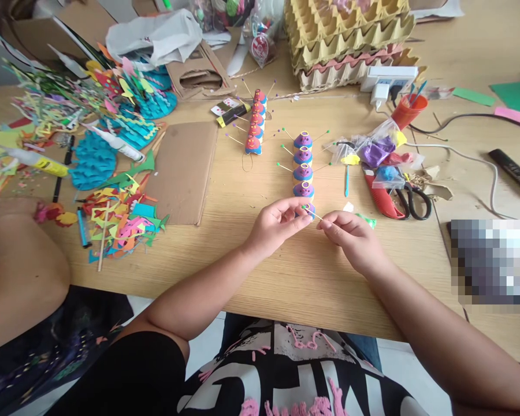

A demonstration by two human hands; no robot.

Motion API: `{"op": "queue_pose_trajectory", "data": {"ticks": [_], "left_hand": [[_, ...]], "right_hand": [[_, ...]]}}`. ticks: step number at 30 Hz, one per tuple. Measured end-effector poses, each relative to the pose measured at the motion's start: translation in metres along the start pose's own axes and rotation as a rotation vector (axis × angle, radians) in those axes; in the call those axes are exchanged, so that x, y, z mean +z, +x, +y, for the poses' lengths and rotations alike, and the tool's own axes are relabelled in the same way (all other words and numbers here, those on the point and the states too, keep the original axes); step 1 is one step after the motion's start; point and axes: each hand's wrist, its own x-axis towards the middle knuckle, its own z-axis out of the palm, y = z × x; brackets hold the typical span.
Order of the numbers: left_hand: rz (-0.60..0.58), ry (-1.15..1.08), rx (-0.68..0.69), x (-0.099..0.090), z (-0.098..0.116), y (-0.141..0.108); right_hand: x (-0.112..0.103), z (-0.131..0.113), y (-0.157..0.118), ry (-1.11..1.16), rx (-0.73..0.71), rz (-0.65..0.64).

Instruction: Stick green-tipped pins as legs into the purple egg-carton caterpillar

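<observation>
Between my hands, over the near end of a purple-and-blue egg-carton caterpillar (303,172), is a thin toothpick (315,215) with a green ball on its left end. My left hand (281,225) pinches it near the green ball. The fingertips of my right hand (351,236) are closed on its other end. Several green-tipped sticks poke out from the sides of the caterpillar's farther humps, which bear yellow rings and small faces. My left fingers partly hide the nearest hump. Farther left stands a red-and-blue caterpillar (254,124) with purple-tipped sticks.
Cardboard (184,173) and coloured paper scraps (123,222) lie left, beside another person's arm (26,260). To the right are black-handled scissors (416,202), bagged clay (379,150), a red cup (409,110) and cables. Stacked egg trays (351,40) stand behind.
</observation>
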Motion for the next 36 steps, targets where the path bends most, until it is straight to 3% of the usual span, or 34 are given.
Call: {"op": "queue_pose_trajectory", "data": {"ticks": [10,15,19,25,30,36], "left_hand": [[0.014,-0.049,0.031,0.008,-0.001,-0.003],[0.272,-0.086,0.106,-0.008,0.001,0.019],[0.411,-0.051,0.095,-0.022,-0.006,0.040],[0.407,0.050,0.113,-0.027,-0.021,0.054],[0.410,0.076,0.146,-0.028,-0.025,0.058],[0.373,0.090,0.118,-0.026,-0.019,0.056]], "right_hand": [[0.004,0.007,0.000,-0.058,-0.061,-0.064],[-0.014,0.005,0.006,-0.266,-0.136,0.094],[-0.029,-0.012,0.013,-0.393,-0.096,0.191],[-0.022,-0.034,0.044,-0.617,-0.125,0.120],[-0.005,-0.022,0.078,-0.468,-0.032,0.057],[-0.002,-0.004,0.088,-0.380,-0.049,0.069]]}}
